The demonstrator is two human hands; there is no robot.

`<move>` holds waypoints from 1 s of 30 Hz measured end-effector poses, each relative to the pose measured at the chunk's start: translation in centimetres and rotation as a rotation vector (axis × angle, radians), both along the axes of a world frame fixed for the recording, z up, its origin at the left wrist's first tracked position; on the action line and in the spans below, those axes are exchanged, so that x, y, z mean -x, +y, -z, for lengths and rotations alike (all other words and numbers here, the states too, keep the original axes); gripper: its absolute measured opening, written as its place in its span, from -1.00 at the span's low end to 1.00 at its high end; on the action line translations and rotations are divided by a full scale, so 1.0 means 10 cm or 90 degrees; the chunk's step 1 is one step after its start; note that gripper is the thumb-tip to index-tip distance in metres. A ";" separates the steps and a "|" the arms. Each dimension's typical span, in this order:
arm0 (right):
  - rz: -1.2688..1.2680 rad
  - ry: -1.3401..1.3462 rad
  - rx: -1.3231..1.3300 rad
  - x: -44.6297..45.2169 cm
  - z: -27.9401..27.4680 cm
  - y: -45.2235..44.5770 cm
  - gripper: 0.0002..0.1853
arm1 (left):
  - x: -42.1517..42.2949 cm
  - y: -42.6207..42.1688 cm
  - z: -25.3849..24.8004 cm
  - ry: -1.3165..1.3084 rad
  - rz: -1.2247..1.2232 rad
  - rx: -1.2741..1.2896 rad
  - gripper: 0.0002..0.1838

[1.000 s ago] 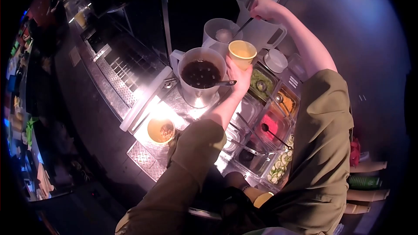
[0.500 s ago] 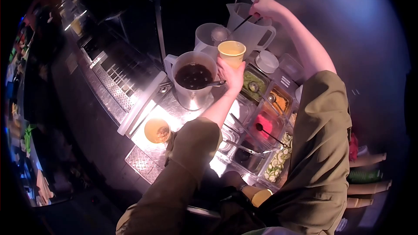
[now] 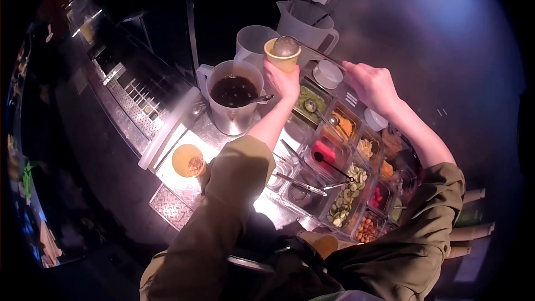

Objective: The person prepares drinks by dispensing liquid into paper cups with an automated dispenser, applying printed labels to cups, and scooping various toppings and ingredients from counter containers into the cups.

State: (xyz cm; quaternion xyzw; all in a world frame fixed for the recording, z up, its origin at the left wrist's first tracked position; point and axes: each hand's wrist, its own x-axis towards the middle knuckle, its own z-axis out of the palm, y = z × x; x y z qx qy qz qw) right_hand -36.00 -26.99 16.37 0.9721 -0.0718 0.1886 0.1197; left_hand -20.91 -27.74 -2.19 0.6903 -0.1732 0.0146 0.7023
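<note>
My left hand [image 3: 283, 82] is wrapped round a yellow cup [image 3: 283, 62], which it holds up beside the pitchers. Over the cup's mouth sits the round bowl of a ladle [image 3: 286, 46]. The ladle's long handle runs right to my right hand [image 3: 368, 81], whose fingers are closed on its end. Just left of the cup stands a translucent pitcher [image 3: 257, 44]. Nearer and further left, another pitcher [image 3: 234, 112] holds dark liquid, with a utensil handle sticking out over its rim.
A second yellow cup [image 3: 188, 160] with something grainy inside stands on the steel counter [image 3: 177, 134]. Topping tubs, including green [image 3: 311, 100], pink [image 3: 324, 151] and sliced cucumber [image 3: 346, 198], lie to the right. A tall pitcher [image 3: 304, 25] stands behind. Tongs [image 3: 301, 184] rest across the tubs.
The ladle has come out of the translucent pitcher and over the held cup. My right hand has moved down and nearer. The view has shifted, showing more tubs at the right.
</note>
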 end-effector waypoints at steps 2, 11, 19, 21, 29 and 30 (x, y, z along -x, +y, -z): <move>0.038 -0.112 -0.175 -0.04 -0.02 -0.10 -0.82 | -0.04 0.02 0.02 -0.028 0.006 0.013 -0.03; -0.146 0.029 0.087 -0.17 -0.33 -0.07 -0.83 | -0.07 0.07 0.07 -0.032 0.032 0.067 -0.05; -0.043 -0.087 -0.094 -0.08 -0.12 -0.07 -0.83 | -0.08 0.09 0.08 -0.039 0.036 0.055 -0.03; 0.050 -0.070 -0.203 -0.09 -0.16 -0.04 -0.84 | -0.09 0.08 0.09 -0.048 0.037 0.051 -0.02; 0.319 -0.136 -0.766 -0.15 -0.45 -0.58 -0.86 | -0.11 0.18 0.08 -0.079 0.064 0.058 -0.02; 0.328 -0.105 -0.808 -0.17 -0.53 -0.63 -0.85 | -0.11 0.18 0.08 -0.080 0.073 0.063 -0.02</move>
